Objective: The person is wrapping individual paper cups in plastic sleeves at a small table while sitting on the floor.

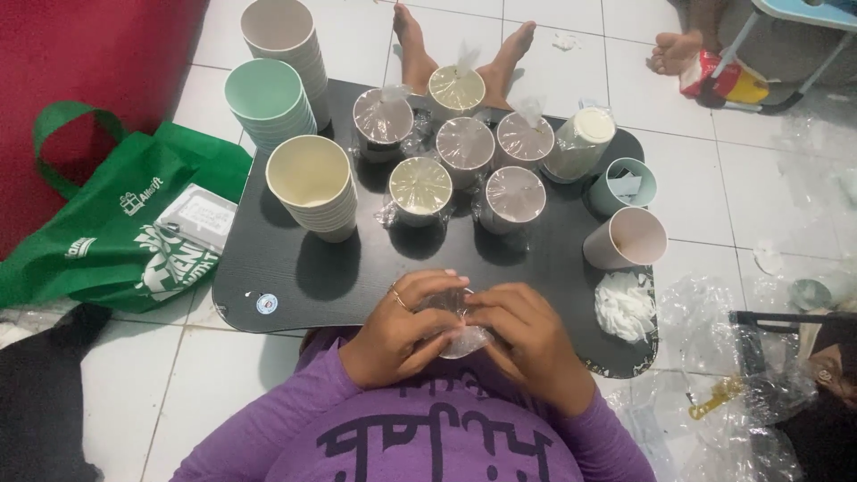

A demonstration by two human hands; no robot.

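So there's a black tray table (295, 268) on the white tile floor, loaded with three stacks of cups (311, 183) and a bunch of plastic-wrapped cups (464, 143). At the near edge, the left hand (397, 328) and right hand (527, 344) both grip one clear plastic-wrapped cup (457, 323) between them.

Far left of the grip lies a green bag (107, 236) with white print, a flat grey-white packet (196, 219) on it. A small round sticker (267, 303) sits on the counter (295, 268) just left of the grip. A red-yellow packet (723, 78) lies far beyond, right.
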